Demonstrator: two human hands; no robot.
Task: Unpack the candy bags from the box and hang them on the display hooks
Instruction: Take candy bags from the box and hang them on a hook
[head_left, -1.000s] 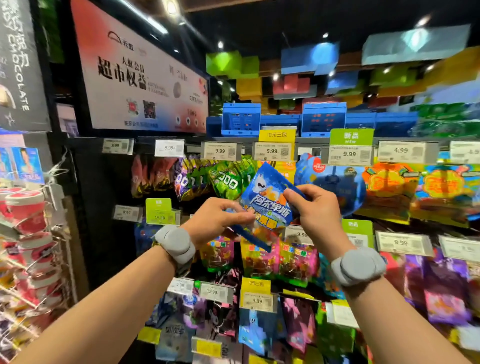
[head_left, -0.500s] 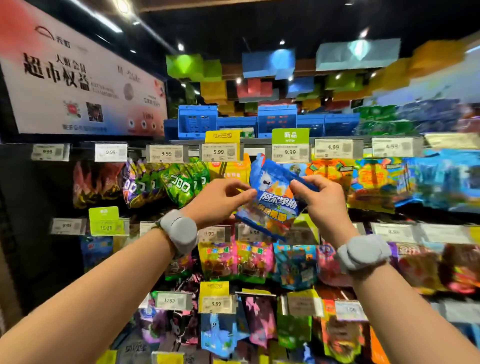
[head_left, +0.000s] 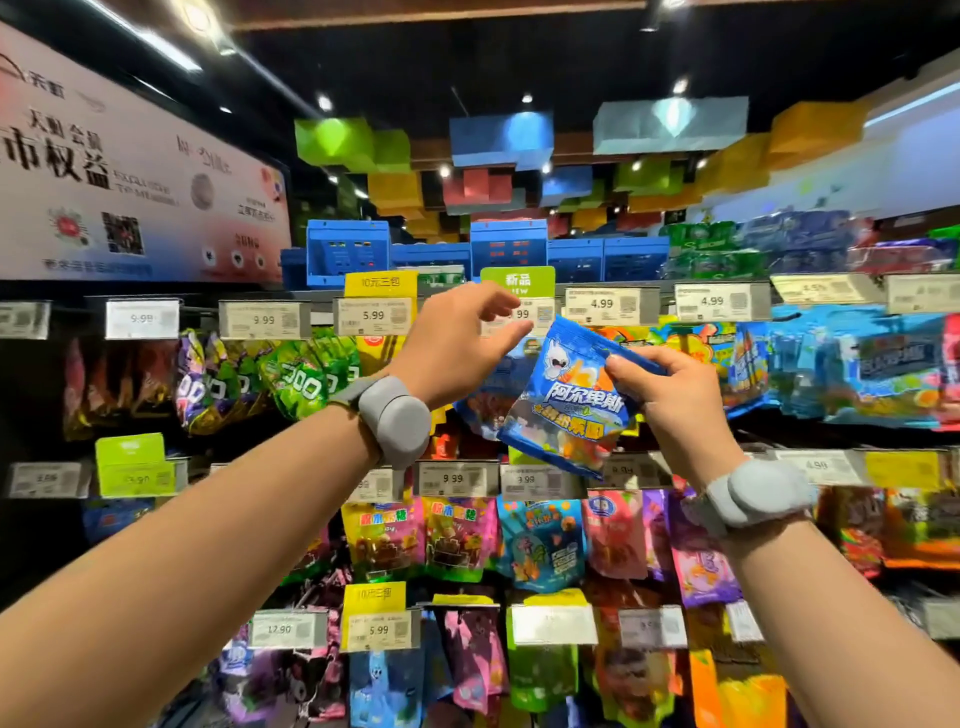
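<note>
The blue candy bag (head_left: 571, 400) pinched in the right hand (head_left: 670, 400) carries white characters 阿尔卑斯 above a blurred yellow line. On the top rail, price tags read 9.99 (head_left: 264, 320), 5.99 (head_left: 373, 315) under a yellow topper 10元三包 (head_left: 381, 282), then 4.99 (head_left: 601, 303) and 4.99 (head_left: 711, 301), and a green topper (head_left: 518, 282) reads 新品. Lower tags show 9.99 (head_left: 452, 478), 12.90 (head_left: 279, 630) and 5.99 (head_left: 378, 630); the wall banner (head_left: 130, 171) shows 权益, and the green hanging bags (head_left: 306, 384) show 00.

Glossy plastic candy bag (head_left: 571, 400); matt grey wristbands (head_left: 397, 418); paper price tags (head_left: 374, 315).
</note>
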